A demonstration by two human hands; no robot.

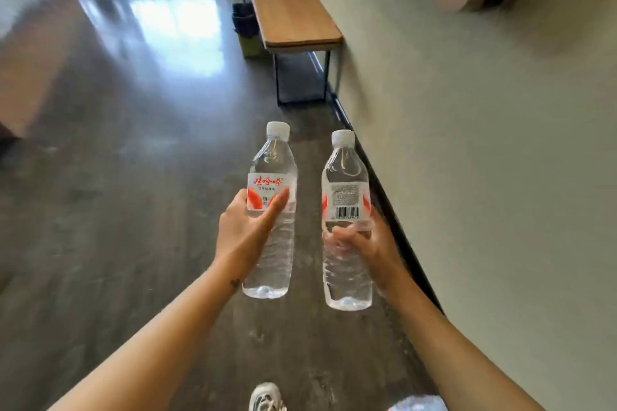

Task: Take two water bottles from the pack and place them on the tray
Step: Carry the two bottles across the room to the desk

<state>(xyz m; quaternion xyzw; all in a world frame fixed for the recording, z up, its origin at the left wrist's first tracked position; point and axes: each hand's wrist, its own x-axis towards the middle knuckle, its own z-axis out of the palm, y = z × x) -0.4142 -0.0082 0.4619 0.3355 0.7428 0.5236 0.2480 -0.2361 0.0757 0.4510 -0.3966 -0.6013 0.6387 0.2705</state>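
sneaker (pixel 267 399) mid-step | left hand (pixel 245 230) fingers wrapped round water bottle (pixel 272 210), upright for carrying | right hand (pixel 370 243) fingers curled round second bottle (pixel 346 220) | tray, pack unseen | wooden bench (pixel 293 13) ahead

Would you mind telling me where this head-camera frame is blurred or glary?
Head view: the bottles and both hands are fairly sharp; the upper-left corner smears with blur; window glare whitens the floor; wide-angle distortion tilts the wall.
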